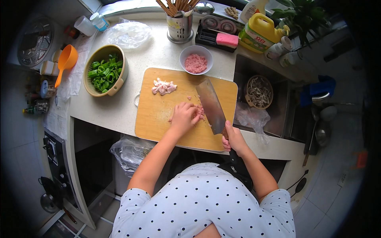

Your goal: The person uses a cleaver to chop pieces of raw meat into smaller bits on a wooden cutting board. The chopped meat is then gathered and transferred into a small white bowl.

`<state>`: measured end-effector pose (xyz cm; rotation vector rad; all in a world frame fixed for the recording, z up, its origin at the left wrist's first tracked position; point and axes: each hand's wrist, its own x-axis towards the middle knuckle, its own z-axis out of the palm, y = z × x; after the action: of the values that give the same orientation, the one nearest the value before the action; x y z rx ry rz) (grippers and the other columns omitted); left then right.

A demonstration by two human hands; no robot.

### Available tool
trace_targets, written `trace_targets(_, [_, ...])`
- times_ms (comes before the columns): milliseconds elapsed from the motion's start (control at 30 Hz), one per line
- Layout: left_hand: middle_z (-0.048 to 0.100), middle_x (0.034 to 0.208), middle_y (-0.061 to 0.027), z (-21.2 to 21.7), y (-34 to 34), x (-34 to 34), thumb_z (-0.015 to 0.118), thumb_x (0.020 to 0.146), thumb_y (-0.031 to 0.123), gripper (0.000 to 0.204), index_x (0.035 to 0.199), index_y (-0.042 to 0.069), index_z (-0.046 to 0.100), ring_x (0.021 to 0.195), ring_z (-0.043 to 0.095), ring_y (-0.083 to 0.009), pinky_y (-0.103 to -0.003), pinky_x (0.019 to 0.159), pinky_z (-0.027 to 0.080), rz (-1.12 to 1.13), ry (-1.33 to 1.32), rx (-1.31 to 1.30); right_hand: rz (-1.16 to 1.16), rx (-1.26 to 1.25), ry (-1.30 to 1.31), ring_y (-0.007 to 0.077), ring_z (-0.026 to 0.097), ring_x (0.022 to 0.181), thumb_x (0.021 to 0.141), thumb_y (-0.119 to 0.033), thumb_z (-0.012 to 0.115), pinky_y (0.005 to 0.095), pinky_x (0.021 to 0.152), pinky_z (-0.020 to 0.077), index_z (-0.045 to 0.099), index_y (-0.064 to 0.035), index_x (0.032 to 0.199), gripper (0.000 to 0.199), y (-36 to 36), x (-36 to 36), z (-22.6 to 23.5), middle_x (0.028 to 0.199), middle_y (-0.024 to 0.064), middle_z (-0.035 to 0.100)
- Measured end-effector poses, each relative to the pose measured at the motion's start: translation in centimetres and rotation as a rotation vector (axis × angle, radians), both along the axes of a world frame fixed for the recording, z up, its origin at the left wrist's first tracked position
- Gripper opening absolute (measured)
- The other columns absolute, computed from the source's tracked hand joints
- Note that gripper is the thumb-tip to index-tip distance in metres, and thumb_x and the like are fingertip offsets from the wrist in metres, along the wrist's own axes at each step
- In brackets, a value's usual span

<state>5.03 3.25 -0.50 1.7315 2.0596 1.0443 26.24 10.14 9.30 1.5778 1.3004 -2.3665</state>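
My right hand (235,139) grips the handle of a cleaver (211,107). Its broad blade leans up and to the left over the right part of a wooden cutting board (152,115). On the board, the curled fingers of my left hand (185,118) gather a pile of chopped pink meat (199,112), partly hidden under them, just left of the blade. Pale, fatty meat pieces (163,86) lie at the board's upper left. Beyond the board's far edge stands a white bowl (210,50) with minced pink meat (195,63) in it.
At left is a colander (120,84) of cut green peppers (105,73). The sink (242,73) at right holds a bowl of sliced mushrooms (259,93). A chopstick holder (179,29), a pink sponge (227,40) and a yellow jug (260,33) stand behind. A plastic bag (254,119) overhangs the sink's edge.
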Motion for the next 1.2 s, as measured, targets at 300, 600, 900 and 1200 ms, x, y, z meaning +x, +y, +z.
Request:
trace_targets(300, [0.067, 0.091, -0.0054, -0.8, -3.2, -2.5, 0.071, 0.075, 0.014, 0.007, 0.078, 0.008, 0.07, 0.095, 0.059, -0.0245, -0.039, 0.084, 0.041, 0.23, 0.036, 0.008, 0.085, 0.053, 0.023, 0.011, 0.036, 0.037, 0.1, -0.055, 0.034, 0.0275, 0.035, 0.0337, 0.044, -0.0056, 0.077, 0.055, -1.0, 0.0, -0.8, 0.051, 0.0013, 0.039])
trace_targets(600, [0.067, 0.093, -0.0065, 0.0, -3.7, -2.6, 0.071, 0.076, 0.011, 0.007, 0.079, 0.006, 0.068, 0.092, 0.06, -0.0246, -0.039, 0.081, 0.043, 0.145, 0.012, -0.015, 0.208, 0.116, -0.011, 0.0095, 0.039, 0.038, 0.102, -0.046, 0.037, 0.0266, 0.036, 0.0339, 0.048, -0.0042, 0.081, 0.048, -2.4, -1.1, -1.5, 0.05, 0.0, 0.041])
trace_targets(900, [0.064, 0.094, -0.0104, -0.4, -4.5, -1.2, 0.072, 0.073, 0.002, 0.015, 0.087, 0.002, 0.067, 0.092, 0.059, -0.0299, -0.04, 0.083, 0.047, 0.223, -0.119, 0.166, 0.382, 0.554, -0.079, 0.0334, 0.065, 0.072, 0.101, -0.038, 0.043, 0.0396, 0.068, 0.0511, 0.063, 0.0034, 0.103, 0.046, -3.2, -1.9, -1.5, 0.077, 0.0178, 0.067])
trace_targets(1200, [0.064, 0.098, -0.0146, -3.1, -4.6, -0.7, 0.069, 0.064, -0.005, 0.023, 0.087, -0.002, 0.065, 0.096, 0.058, -0.0345, -0.04, 0.082, 0.049, 0.226, -0.042, 0.18, 0.498, 0.664, -0.183, 0.0454, 0.062, 0.088, 0.099, -0.036, 0.046, 0.0473, 0.078, 0.0506, 0.063, -0.0013, 0.113, 0.041, -3.9, -3.7, -1.4, 0.092, 0.0277, 0.065])
